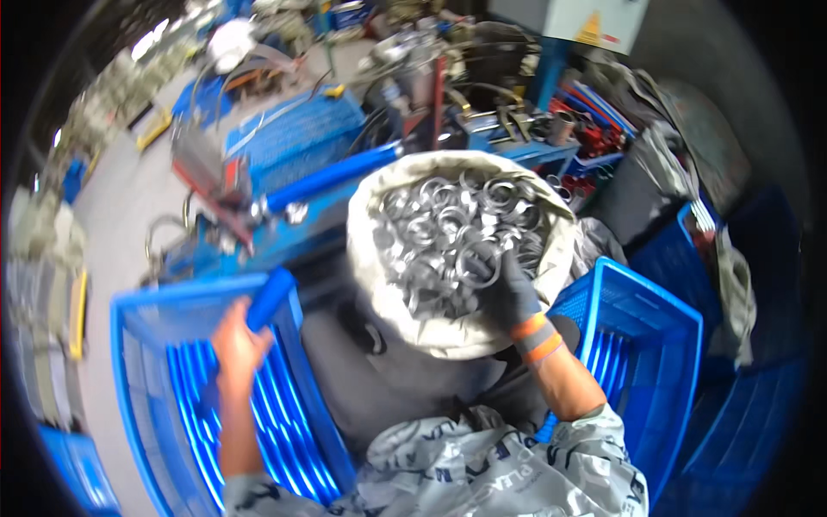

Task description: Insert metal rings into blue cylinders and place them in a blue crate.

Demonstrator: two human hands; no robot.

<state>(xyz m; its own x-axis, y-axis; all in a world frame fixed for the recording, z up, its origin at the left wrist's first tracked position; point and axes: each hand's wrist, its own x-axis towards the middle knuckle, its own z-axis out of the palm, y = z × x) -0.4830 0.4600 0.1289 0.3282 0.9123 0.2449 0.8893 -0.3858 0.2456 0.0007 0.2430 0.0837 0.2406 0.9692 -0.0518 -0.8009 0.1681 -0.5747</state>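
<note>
My bare left hand is closed around the end of a blue tube, tilted over the left blue crate. Many shiny blue tubes lie side by side inside that crate. A dark glove with an orange wristband covers my right hand, which reaches into a round off-white sack. Its fingers pinch a silver metal ring, larger-looking than those around it. Loose metal rings fill the sack, whose rim is rolled outward.
The left crate and a right blue crate holding more tubes flank my legs. Beyond the sack stands a blue bench with a machine and a long blue tube lying across it. Red parts sit in bins at the far right.
</note>
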